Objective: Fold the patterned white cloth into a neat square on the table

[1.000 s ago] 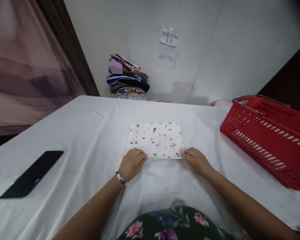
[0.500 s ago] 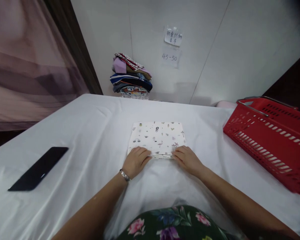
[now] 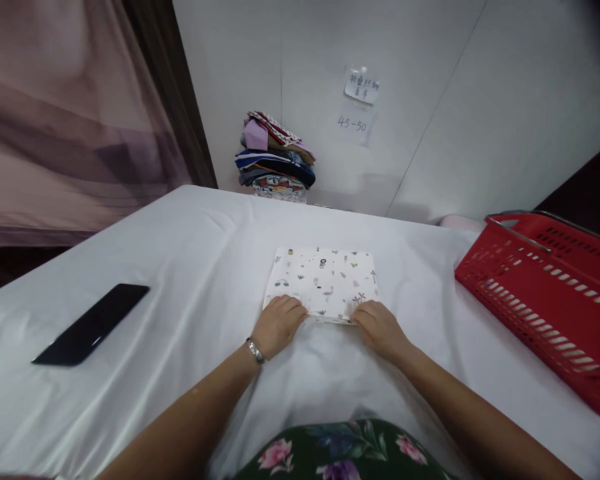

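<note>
- Floral garment (image 3: 340, 448): dark green with pink and purple flowers, nearest the viewer, on the near side of the folded cloth (image 3: 324, 280).
- Left hand (image 3: 279, 327), with a silver bracelet (image 3: 255, 351) at the wrist: fingers together and curled nearly closed, gripping the cloth's near edge toward its left corner.
- Right hand (image 3: 380, 329): fingers likewise bent nearly closed, gripping the same edge toward its right corner.
- The folded cloth itself: white with small printed motifs, flat on a white-covered table (image 3: 205, 250), between and beyond the hands.
- Black flat object (image 3: 93, 325): well apart, left of the cloth.
- Red basket (image 3: 545, 300): right of the cloth, perforated, with metal handles.
- Stack of folded fabrics (image 3: 277, 160): beyond the cloth, slightly left.
- Handwritten notes (image 3: 361, 88): on the wall behind the cloth, the lower reading "45-50".
</note>
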Tool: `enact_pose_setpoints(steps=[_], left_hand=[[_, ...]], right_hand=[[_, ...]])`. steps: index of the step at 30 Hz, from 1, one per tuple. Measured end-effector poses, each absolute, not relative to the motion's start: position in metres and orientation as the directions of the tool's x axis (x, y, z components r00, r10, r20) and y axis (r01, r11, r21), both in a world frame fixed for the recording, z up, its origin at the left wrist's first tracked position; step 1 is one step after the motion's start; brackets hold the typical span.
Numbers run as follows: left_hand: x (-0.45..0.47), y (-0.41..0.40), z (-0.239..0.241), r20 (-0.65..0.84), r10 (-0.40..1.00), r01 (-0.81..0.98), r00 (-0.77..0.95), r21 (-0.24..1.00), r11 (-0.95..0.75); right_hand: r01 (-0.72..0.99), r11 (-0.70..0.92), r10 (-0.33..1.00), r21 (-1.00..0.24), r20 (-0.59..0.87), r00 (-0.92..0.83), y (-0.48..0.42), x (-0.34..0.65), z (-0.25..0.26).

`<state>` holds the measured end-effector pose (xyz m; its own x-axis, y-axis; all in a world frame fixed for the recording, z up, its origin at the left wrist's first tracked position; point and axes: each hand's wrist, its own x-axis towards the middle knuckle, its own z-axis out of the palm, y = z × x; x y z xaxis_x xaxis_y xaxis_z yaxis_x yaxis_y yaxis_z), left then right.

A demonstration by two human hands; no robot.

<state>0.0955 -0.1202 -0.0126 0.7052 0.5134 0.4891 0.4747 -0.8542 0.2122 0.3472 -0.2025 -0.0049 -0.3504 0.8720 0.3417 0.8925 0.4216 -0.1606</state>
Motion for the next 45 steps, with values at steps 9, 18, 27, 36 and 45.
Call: enact_pose_setpoints(steps=[9,18,27,36,45], left_hand=[[0.087,-0.118,-0.016,0.433,0.524,0.488,0.734,0.201,-0.85],[0.077,-0.118,-0.013,0.472,0.485,0.492,0.736,0.118,-0.862],[0.097,-0.112,0.011,0.45,0.612,0.543,0.651,0.288,-0.789],[0.109,-0.103,-0.026,0.271,0.722,0.721,0.636,0.126,-0.682],[0.109,-0.104,-0.027,0.237,0.747,0.748,0.622,0.104,-0.656]], right_hand=[[0.879,0.463,0.859,-0.111,0.302,-0.414,-0.207,0.35,-0.014],[0.873,0.483,0.796,-0.068,0.45,-0.405,-0.21,0.353,-0.023],[0.866,0.498,0.773,-0.051,0.479,-0.416,-0.209,0.349,-0.025],[0.843,0.479,0.862,-0.244,0.311,-0.4,-0.222,0.347,-0.007],[0.867,0.367,0.928,-0.338,0.191,-0.319,-0.174,0.318,0.016]])
